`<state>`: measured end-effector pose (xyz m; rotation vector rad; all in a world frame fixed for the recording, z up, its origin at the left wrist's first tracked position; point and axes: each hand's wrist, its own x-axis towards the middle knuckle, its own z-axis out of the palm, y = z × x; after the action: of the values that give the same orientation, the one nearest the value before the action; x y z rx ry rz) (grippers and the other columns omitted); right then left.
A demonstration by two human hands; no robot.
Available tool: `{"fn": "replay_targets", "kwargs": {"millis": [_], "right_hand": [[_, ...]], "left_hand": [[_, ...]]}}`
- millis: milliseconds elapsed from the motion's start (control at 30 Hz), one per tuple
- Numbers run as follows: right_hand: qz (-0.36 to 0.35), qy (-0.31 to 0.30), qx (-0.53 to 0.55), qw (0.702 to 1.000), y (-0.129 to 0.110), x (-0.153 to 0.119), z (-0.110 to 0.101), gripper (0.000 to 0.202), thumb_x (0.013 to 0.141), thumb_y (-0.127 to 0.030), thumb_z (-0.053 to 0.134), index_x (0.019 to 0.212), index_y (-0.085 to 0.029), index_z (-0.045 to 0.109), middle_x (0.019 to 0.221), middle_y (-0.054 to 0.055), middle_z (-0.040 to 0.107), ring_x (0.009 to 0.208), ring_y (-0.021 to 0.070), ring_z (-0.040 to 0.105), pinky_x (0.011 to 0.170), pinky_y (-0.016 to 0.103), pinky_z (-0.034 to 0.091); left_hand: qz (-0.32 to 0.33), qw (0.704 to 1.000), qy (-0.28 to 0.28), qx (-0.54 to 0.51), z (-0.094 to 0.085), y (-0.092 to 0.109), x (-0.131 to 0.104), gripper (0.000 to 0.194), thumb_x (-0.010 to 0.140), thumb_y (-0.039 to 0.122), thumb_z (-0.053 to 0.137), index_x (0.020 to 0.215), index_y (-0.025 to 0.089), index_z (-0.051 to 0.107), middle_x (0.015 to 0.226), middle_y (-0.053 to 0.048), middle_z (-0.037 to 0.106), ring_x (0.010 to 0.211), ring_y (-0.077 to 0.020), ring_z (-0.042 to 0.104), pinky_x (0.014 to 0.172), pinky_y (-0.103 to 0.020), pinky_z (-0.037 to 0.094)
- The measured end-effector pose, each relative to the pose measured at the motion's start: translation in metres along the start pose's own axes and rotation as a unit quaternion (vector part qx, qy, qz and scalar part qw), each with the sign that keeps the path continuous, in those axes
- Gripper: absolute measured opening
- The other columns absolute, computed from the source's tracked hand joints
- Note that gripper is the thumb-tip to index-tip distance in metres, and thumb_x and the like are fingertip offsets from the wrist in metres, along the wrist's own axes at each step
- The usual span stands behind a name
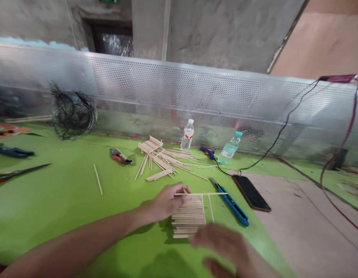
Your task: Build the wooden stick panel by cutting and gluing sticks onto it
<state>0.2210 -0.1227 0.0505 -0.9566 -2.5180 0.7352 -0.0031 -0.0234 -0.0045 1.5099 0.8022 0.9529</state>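
Pinching the long stick (215, 193) in the left hand (164, 202), grip closing on it along the far edge of the stick panel (189, 216), seemingly to stop it slipping out of line. Resting the panel flat on the green surface (65, 200), between both hands, likely for even support. Hovering the right hand (225, 243), blurred, near the panel's closest corner, thumb and fingers apart; leaving contact there impossible to tell. Lining up a thin stick (211, 210) beside the panel, running from the long stick toward the right hand. Lying just to the right, within easy reach: the blue cutter (233, 208). Spreading beyond the left hand, probably for handy picking: the loose sticks (164, 156).
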Motion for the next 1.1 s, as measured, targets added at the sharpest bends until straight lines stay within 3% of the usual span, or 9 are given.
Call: {"fn": "replay_targets", "kwargs": {"millis": [133,367,500,600,700,767,833,900,1100], "right_hand": [[0.053,0.138,-0.113,0.983,0.054,0.033,-0.025,0.033,0.103,-0.022,0.047,0.130,-0.028,0.066,0.126,0.012,0.071,0.119,0.0305,0.065,0.099,0.053,0.054],[0.068,0.079,-0.164,0.981,0.106,0.070,-0.041,0.030,0.099,-0.023,0.054,0.123,-0.023,0.072,0.122,0.012,0.075,0.113,0.0300,0.068,0.097,0.048,0.054],[0.047,0.036,-0.132,0.989,0.127,0.071,-0.034,0.023,0.099,-0.023,0.054,0.095,-0.024,0.077,0.093,0.008,0.076,0.088,0.0253,0.070,0.079,0.040,0.055],[0.041,0.015,-0.120,0.992,0.144,0.063,-0.030,0.022,0.099,-0.024,0.054,0.099,-0.025,0.076,0.096,0.008,0.075,0.088,0.0248,0.070,0.078,0.040,0.054],[0.064,0.012,-0.117,0.991,0.152,0.056,-0.031,0.023,0.101,-0.029,0.052,0.105,-0.025,0.075,0.103,0.009,0.076,0.093,0.0256,0.071,0.081,0.042,0.054],[0.076,0.006,-0.118,0.990,0.151,0.055,-0.033,0.024,0.101,-0.031,0.052,0.109,-0.026,0.074,0.107,0.009,0.076,0.095,0.0261,0.070,0.083,0.043,0.054],[0.082,-0.005,-0.123,0.989,0.147,0.056,-0.033,0.026,0.102,-0.031,0.051,0.112,-0.025,0.073,0.109,0.009,0.075,0.096,0.0260,0.070,0.084,0.043,0.053],[0.086,-0.013,-0.134,0.987,0.144,0.058,-0.032,0.027,0.103,-0.031,0.048,0.112,-0.024,0.072,0.109,0.009,0.074,0.096,0.0256,0.069,0.084,0.043,0.053],[0.061,0.000,-0.170,0.984,0.141,0.061,-0.023,0.024,0.105,-0.028,0.044,0.101,-0.023,0.067,0.099,0.007,0.072,0.089,0.0226,0.067,0.079,0.037,0.050]], "left_hand": [[0.021,0.997,-0.007,0.076,0.003,-0.001,-0.001,0.020,0.096,0.031,0.059,0.104,0.026,0.077,0.100,-0.013,0.077,0.088,-0.0301,0.074,0.063,-0.044,0.062],[0.076,0.982,0.004,0.170,-0.018,-0.019,0.006,0.021,0.095,0.027,0.060,0.104,0.029,0.079,0.100,-0.013,0.076,0.089,-0.0317,0.072,0.071,-0.051,0.061],[0.103,0.970,0.016,0.218,-0.028,-0.021,0.007,0.023,0.092,0.020,0.063,0.102,0.031,0.080,0.097,-0.010,0.076,0.094,-0.0308,0.071,0.091,-0.058,0.059],[0.120,0.962,0.033,0.242,-0.039,-0.017,0.012,0.025,0.088,0.016,0.069,0.104,0.032,0.079,0.099,-0.009,0.076,0.100,-0.0317,0.070,0.101,-0.061,0.054],[0.185,0.915,0.074,0.351,-0.063,-0.007,0.021,0.031,0.086,0.015,0.072,0.111,0.031,0.078,0.104,-0.008,0.076,0.101,-0.0311,0.071,0.102,-0.059,0.056],[0.154,0.878,0.095,0.444,-0.085,0.000,0.026,0.028,0.088,0.017,0.070,0.113,0.028,0.077,0.112,-0.009,0.075,0.104,-0.0298,0.071,0.099,-0.054,0.058],[0.041,0.817,0.058,0.573,-0.108,0.005,0.031,0.027,0.096,0.023,0.061,0.119,0.026,0.075,0.125,-0.011,0.071,0.112,-0.0291,0.069,0.098,-0.050,0.059],[0.007,0.803,0.041,0.595,-0.125,0.007,0.033,0.028,0.098,0.029,0.060,0.120,0.022,0.075,0.127,-0.015,0.070,0.114,-0.0323,0.068,0.096,-0.052,0.059],[-0.001,0.779,-0.014,0.627,-0.122,-0.006,0.032,0.026,0.101,0.032,0.055,0.113,0.022,0.076,0.116,-0.010,0.072,0.100,-0.0233,0.070,0.089,-0.040,0.060]]}}
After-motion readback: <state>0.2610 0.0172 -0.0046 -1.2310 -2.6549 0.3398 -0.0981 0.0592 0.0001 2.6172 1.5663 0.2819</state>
